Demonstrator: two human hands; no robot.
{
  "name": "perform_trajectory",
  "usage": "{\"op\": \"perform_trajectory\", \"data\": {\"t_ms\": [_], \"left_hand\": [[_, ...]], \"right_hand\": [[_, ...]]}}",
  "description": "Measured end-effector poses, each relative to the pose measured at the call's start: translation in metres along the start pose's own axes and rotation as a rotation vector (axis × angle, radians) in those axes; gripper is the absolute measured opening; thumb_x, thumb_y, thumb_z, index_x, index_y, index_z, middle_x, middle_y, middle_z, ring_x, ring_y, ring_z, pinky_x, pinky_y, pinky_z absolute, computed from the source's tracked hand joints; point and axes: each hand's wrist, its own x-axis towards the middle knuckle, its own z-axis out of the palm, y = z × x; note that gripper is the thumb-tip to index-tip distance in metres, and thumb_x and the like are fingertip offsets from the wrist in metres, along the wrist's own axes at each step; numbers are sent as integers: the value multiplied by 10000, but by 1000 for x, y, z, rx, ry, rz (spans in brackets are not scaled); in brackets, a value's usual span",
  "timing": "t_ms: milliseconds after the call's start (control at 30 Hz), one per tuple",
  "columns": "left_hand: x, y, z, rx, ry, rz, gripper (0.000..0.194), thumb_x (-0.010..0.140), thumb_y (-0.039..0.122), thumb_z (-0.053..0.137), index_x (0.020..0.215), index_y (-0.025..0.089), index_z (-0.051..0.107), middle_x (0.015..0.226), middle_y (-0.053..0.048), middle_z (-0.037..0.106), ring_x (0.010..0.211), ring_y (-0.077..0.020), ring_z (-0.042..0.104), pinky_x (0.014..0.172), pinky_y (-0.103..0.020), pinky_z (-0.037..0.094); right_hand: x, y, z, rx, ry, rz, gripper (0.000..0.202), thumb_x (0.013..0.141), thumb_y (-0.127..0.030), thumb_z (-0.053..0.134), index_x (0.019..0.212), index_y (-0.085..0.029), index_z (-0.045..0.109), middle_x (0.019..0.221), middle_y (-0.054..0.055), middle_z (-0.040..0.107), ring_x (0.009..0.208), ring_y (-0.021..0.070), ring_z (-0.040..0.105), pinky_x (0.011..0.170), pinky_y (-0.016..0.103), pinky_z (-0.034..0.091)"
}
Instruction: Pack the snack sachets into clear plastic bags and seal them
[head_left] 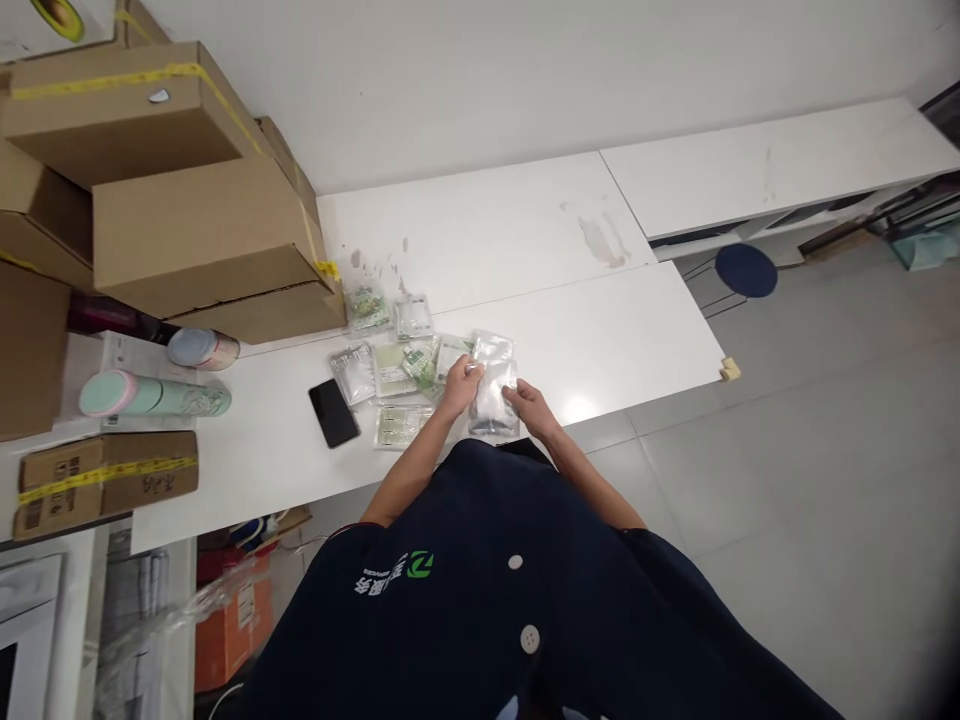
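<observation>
A shiny silvery packet (493, 398) is held between my two hands, just above the front edge of the white table. My left hand (459, 385) is closed on its left side, thumb on top. On its right edge, my right hand (531, 408) pinches it with thumb and fingers. Another clear packet (493, 346) lies right behind it, partly covered. To the left several flat plastic packets with green and white print (394, 370) lie close together. One packet (401, 427) rests nearer the table's front edge, beside my left forearm.
A black phone (334, 413) lies left of the packets. Cardboard boxes (217, 235) are stacked at the back left, near a mint-green bottle (154, 395) and a round tin (202, 348). A blue stool (746, 271) stands beyond the table's right end.
</observation>
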Motion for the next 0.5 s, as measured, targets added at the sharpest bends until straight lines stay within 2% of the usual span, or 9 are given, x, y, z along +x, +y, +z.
{"op": "perform_trajectory", "data": {"t_ms": [100,200,367,500], "left_hand": [[19,9,21,-126,-7,-98,156,821,339,573,797,199,509,627,50,438,564,-89,421,553,-214,353],[39,17,34,-209,-20,-128,168,824,352,569,797,203,497,608,56,426,530,-85,404,528,-213,341],[72,32,56,-129,-24,51,163,814,355,568,787,197,538,617,56,442,559,-85,412,560,-209,350],[100,49,87,-68,-46,155,167,815,347,570,810,182,591,688,35,532,631,-96,476,625,-221,394]], "right_hand": [[16,-15,-16,-33,43,-54,418,638,-585,719,766,-222,554,646,-44,568,577,118,494,567,254,434],[40,-27,-36,-29,12,-71,438,623,-589,736,798,-221,575,675,-36,584,602,123,513,573,253,447],[86,-57,-74,-24,-83,2,511,682,-698,636,797,-204,584,690,-8,591,620,130,529,575,257,443],[129,-90,-101,-100,-19,-38,520,676,-709,623,780,-200,580,657,-19,569,611,126,507,552,243,404]]}}
